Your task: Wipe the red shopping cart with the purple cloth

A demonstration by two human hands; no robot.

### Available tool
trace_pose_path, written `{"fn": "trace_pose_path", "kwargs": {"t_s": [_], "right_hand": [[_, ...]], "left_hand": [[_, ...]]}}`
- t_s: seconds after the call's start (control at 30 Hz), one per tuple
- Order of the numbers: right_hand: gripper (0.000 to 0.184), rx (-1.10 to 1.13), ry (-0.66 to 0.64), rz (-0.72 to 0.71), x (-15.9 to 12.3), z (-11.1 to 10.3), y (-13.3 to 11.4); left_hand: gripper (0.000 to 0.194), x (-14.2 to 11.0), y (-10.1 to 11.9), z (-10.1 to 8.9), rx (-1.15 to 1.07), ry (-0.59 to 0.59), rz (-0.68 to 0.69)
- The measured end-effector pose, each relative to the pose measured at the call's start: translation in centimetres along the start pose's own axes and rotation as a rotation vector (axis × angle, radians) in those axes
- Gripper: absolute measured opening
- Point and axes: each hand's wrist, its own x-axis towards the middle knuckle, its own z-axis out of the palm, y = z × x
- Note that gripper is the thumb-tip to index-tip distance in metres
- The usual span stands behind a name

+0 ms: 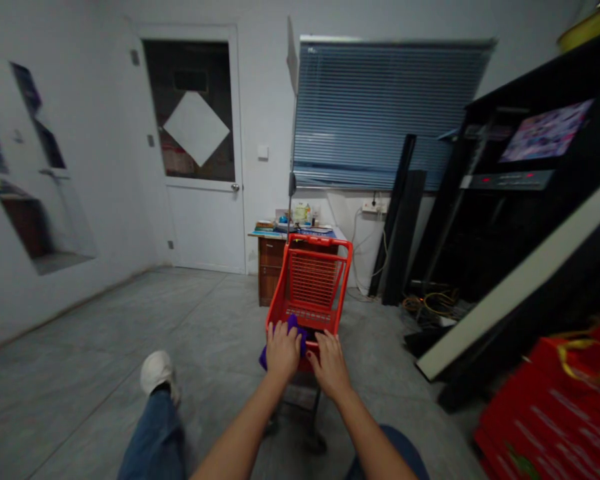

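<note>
The left hand (pixel 284 350), fingers loosely open, flattens a purple cloth (pixel 293 323) against the red shopping cart's (pixel 279 301) near edge — the right hand (pixel 330 363), open-fingered, apparently steadies that edge.

White lettering (pixel 563 417) on red bag (pixel 510 393), blurred, unreadable

Dim, cool, flat light from no visible source; faint shadows, soft focus, edges stretched and leaning.
</note>
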Motion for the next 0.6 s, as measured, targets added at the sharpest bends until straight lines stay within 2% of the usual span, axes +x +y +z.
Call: {"fn": "trace_pose_path", "kwargs": {"t_s": [0.07,0.13,0.2,0.33,0.4,0.47,0.6], "right_hand": [[0.051,0.003,-0.013,-0.001,-0.1,-0.2,0.5],[0.051,0.005,-0.043,-0.008,-0.2,-0.7,1.1],[0.052,0.005,-0.086,-0.020,0.0,-1.2,1.5],[0.051,-0.003,-0.132,-0.014,0.6,-1.4,0.9],[0.051,-0.008,-0.125,-0.005,1.0,-0.8,0.2],[0.053,-0.011,-0.104,-0.001,1.2,0.3,-0.6],[0.054,-0.018,-0.028,0.000,1.1,1.8,-1.4]], "left_hand": [[0.029,-0.4,1.5,0.3,-0.022,-0.025,0.061],[0.028,-0.2,1.2,0.2,-0.048,-0.059,0.140],[0.027,0.5,-0.9,-0.3,-0.053,-0.084,0.181],[0.028,2.5,-6.1,-1.8,-0.009,-0.114,0.143],[0.028,2.9,-6.9,-2.1,0.011,-0.113,0.115],[0.029,2.5,-6.0,-1.7,0.024,-0.099,0.051],[0.031,0.3,-1.4,0.0,-0.020,-0.030,-0.023]]}}
